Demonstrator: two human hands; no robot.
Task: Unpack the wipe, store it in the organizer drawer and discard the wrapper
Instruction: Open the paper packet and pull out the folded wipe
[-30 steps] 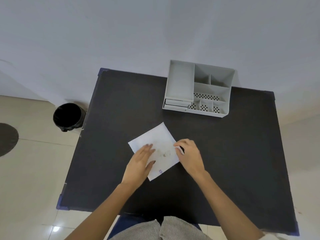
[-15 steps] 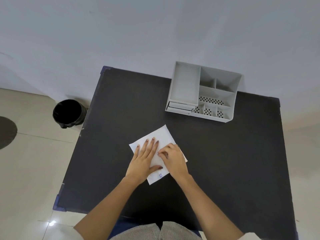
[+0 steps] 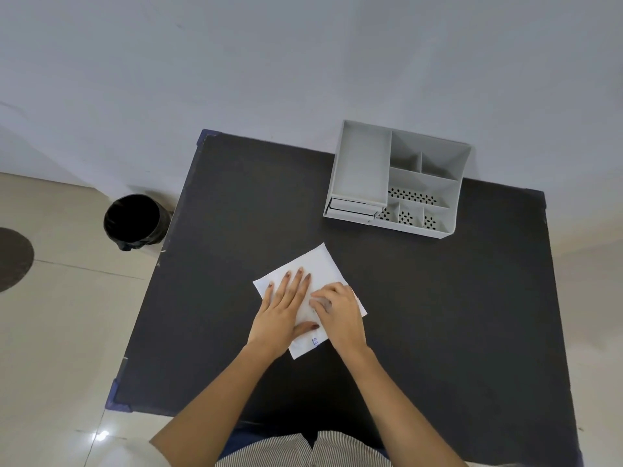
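We press our left hand (image 3: pixel 281 315) flat, fingers spread, on the wipe (image 3: pixel 318 264); our right hand (image 3: pixel 337 310) curls beside it. Storing seems left: the organizer (image 3: pixel 362 163) sits ahead, drawer (image 3: pixel 352 207) closed, bin (image 3: pixel 133 219) far left.

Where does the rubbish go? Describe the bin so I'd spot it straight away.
Start at the black table against the white wall. Look off its left edge, down on the pale tiled floor by the far left corner: there stands the bin. It is the only round, black-lined container, unlike the grey boxy organizer on the tabletop.
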